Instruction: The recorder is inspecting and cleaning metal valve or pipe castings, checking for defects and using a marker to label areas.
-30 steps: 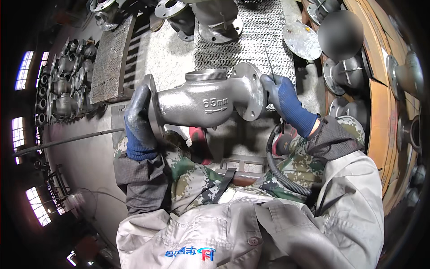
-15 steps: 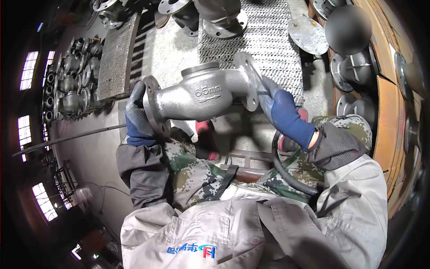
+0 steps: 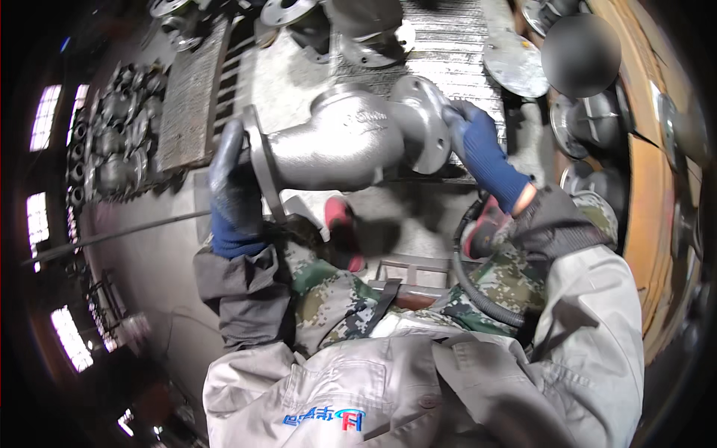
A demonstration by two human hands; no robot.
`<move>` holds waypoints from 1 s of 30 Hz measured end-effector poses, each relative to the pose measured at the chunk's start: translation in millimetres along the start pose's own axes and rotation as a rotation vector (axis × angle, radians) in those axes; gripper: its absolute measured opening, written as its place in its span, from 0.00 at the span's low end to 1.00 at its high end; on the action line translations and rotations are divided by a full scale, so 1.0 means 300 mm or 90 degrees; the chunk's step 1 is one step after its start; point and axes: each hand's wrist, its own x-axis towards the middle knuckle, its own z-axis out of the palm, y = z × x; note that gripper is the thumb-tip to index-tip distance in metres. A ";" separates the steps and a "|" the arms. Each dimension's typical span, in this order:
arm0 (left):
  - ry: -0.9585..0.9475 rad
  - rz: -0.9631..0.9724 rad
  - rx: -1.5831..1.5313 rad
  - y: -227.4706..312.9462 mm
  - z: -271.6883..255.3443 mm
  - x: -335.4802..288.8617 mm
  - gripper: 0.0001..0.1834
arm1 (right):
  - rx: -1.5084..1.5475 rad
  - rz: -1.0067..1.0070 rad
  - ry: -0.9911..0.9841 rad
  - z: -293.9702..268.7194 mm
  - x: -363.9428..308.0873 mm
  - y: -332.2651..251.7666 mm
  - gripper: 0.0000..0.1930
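Note:
A silver-grey cast metal valve body (image 3: 336,145) with a round flange at each end is held up between both hands, above my knees. My left hand (image 3: 234,179), in a blue and grey work glove, is closed around the left flange, its fingers partly behind the rim. At the other end, my right hand (image 3: 476,142), gloved the same way, grips the edge of the right flange. The threaded neck on the body's upper side points away from me. Raised lettering on the casting is smeared by motion.
A ribbed metal plate (image 3: 448,45) lies beyond the valve body, with flanged castings (image 3: 370,37) on its far part. A flat round disc (image 3: 515,63) is at the right, near a cardboard sheet (image 3: 648,224). More castings (image 3: 116,142) crowd the far left. A black hose (image 3: 478,287) curves by my right leg.
The valve body has rolled between my hands, so its raised lettering has turned upward and away, and its right flange faces me more. My right hand has shifted slightly right.

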 end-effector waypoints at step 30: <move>-0.054 0.303 0.473 -0.100 -0.068 -0.071 0.18 | 0.343 0.177 -0.140 -0.040 -0.116 -0.027 0.12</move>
